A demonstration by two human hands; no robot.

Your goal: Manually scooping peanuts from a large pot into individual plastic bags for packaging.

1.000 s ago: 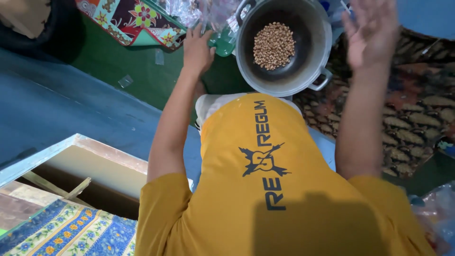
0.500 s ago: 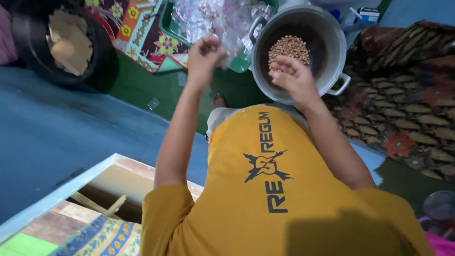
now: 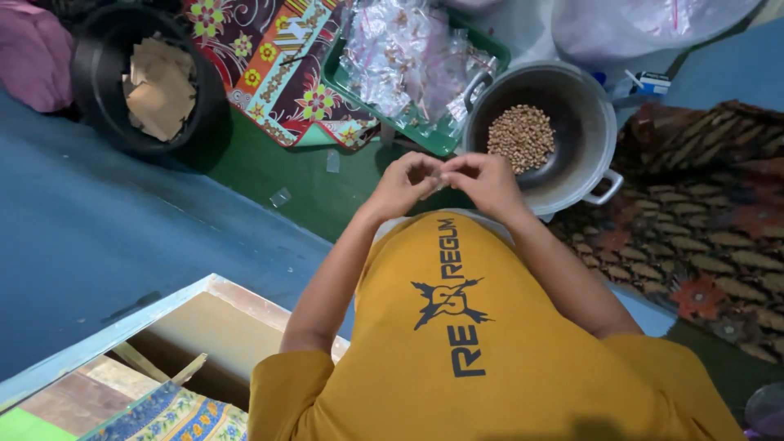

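My left hand (image 3: 402, 184) and my right hand (image 3: 487, 181) meet fingertip to fingertip just in front of my chest. Their fingers are curled and pinch a small clear thing that looks like a little plastic bag (image 3: 442, 175); most of it is hidden. Just beyond my right hand stands a grey metal pot (image 3: 581, 106) with a heap of brown peanuts (image 3: 520, 136) inside. Behind my left hand, a green tray (image 3: 339, 80) holds a pile of small clear plastic bags (image 3: 408, 57).
A black tub (image 3: 98, 49) with brown paper pieces sits at the far left. A flowered cloth (image 3: 269, 65) lies beside the tray, a patterned mat (image 3: 702, 237) at the right, a wooden box (image 3: 204, 327) near my left side and a large clear bag (image 3: 637, 28) behind the pot.
My left hand has come back from the pile of bags and my right hand from over the peanuts. Both have drawn together in front of the pot.
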